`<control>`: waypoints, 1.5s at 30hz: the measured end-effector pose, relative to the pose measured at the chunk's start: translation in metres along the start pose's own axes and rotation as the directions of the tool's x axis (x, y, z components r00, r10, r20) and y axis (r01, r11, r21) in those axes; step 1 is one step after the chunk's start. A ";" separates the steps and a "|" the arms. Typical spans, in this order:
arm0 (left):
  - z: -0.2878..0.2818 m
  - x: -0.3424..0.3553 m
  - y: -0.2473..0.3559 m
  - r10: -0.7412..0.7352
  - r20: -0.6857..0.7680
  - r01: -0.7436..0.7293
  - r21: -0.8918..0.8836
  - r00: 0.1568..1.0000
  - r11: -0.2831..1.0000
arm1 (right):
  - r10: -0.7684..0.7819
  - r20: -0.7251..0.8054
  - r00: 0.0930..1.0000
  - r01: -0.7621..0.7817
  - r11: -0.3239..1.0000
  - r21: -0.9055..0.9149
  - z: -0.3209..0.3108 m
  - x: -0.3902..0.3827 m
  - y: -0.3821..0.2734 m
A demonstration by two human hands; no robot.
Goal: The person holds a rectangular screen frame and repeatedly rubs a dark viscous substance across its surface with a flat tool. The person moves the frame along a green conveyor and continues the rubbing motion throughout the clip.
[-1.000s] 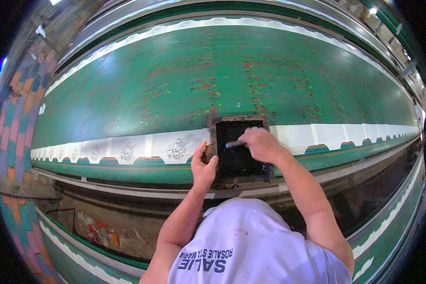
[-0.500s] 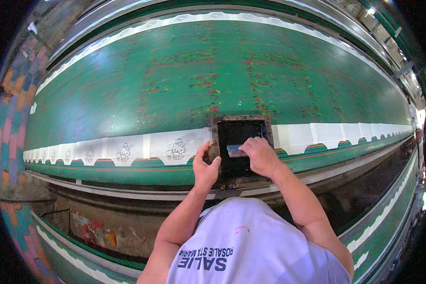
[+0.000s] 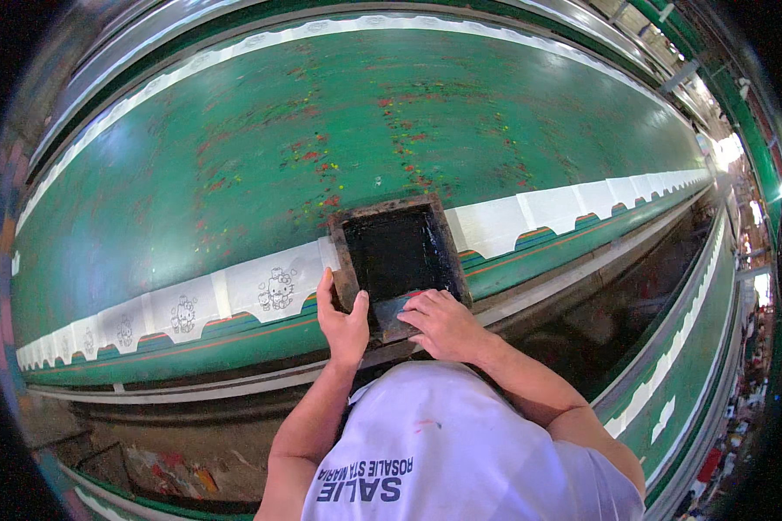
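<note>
A dark wooden screen-printing frame [image 3: 349,258] lies tilted across the row of white cloth pieces, its inside covered with black ink. My left hand [image 3: 345,328] is at the frame's left rail, thumb on the near side of the wood and fingers along the outer edge. At the near end of the frame, my right hand [image 3: 443,324] is closed on a squeegee, of which a blue-grey part [image 3: 391,311] shows beside the fingers. Left of the frame, a white piece [image 3: 277,290] carries a black line drawing of a cartoon cat. Blank white pieces [image 3: 487,227] continue to the right.
The long green table [image 3: 261,148] is speckled with red and yellow paint. Another white strip [image 3: 356,25] runs along its far edge. A pale rail [image 3: 235,378] follows the near edge, and a second green table [image 3: 669,382] stands at the right.
My right hand has drawn the squeegee from the middle of the frame to its near end. The view has turned, so the frame and table appear tilted and shifted left.
</note>
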State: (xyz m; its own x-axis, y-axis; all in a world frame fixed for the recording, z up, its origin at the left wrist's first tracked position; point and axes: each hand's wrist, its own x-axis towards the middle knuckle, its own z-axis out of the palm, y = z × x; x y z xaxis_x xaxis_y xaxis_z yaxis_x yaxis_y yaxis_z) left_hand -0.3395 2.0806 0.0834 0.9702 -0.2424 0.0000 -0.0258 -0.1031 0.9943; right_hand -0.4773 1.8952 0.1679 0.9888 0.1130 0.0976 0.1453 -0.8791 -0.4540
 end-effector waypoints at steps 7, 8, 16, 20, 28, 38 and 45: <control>0.007 -0.007 0.007 0.059 -0.035 -0.052 0.173 0.998 0.984 | 0.280 -0.385 0.880 -0.233 0.958 0.165 0.004 -0.030 0.031; 0.009 -0.007 0.009 0.058 -0.046 -0.049 0.165 0.997 0.985 | 0.348 -0.397 0.849 -0.290 0.936 0.202 0.004 -0.038 0.037; 0.061 -0.022 0.017 0.119 -0.078 -0.114 0.064 0.990 0.991 | 0.509 -0.331 0.794 -0.314 0.811 0.494 -0.005 -0.090 0.095; 0.125 -0.035 0.021 0.116 -0.079 -0.116 -0.004 0.990 0.993 | 0.499 -0.392 0.773 -0.300 0.832 0.467 -0.025 -0.125 0.137; 0.231 -0.060 0.019 0.191 -0.070 -0.185 0.090 0.979 0.979 | 0.488 -0.441 0.753 -0.300 0.851 0.430 -0.071 -0.187 0.214; 0.257 -0.062 0.020 0.104 -0.060 -0.098 0.093 0.993 0.991 | -0.028 -0.272 0.962 0.043 0.998 0.047 -0.107 -0.171 0.205; 0.257 -0.059 0.014 0.079 -0.080 -0.068 0.131 0.994 0.989 | -0.114 0.059 0.992 0.122 0.981 -0.152 -0.116 -0.131 0.210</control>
State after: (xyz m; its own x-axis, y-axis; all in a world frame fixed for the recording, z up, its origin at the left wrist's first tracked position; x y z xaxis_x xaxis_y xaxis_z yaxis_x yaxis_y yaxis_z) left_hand -0.4589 1.8457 0.0698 0.9813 -0.1715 0.0870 -0.1230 -0.2117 0.9696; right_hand -0.5801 1.6419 0.1624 0.9662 0.2394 0.0961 0.2574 -0.9190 -0.2987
